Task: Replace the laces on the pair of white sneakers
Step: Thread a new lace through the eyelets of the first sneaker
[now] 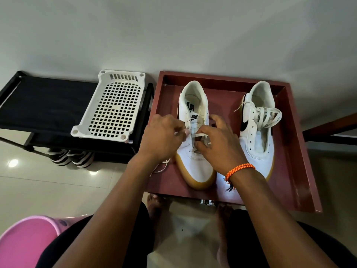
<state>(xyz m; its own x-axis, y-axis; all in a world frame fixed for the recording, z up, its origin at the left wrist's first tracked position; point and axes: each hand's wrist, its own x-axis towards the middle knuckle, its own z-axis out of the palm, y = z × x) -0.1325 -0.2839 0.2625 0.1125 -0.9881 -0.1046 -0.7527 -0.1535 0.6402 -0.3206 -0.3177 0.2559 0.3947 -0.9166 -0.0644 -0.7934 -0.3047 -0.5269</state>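
Sneakers sit on the red tabletop point(301, 151): I see my left hand point(164, 136) and right hand point(218, 144) each pinching the white lace point(200, 134) over the left sneaker point(195, 117); the right sneaker point(257, 128) stands beside.

Two white sneakers with gum soles stand upright, toes toward the near edge of the red-brown tray point(293, 144). The left sneaker point(195, 165), mid-tray, has a white lace point(200, 134) crossing its lower eyelets only. The right sneaker point(258, 132), near the right edge, carries a loose lace bundle point(267, 117) on its tongue.
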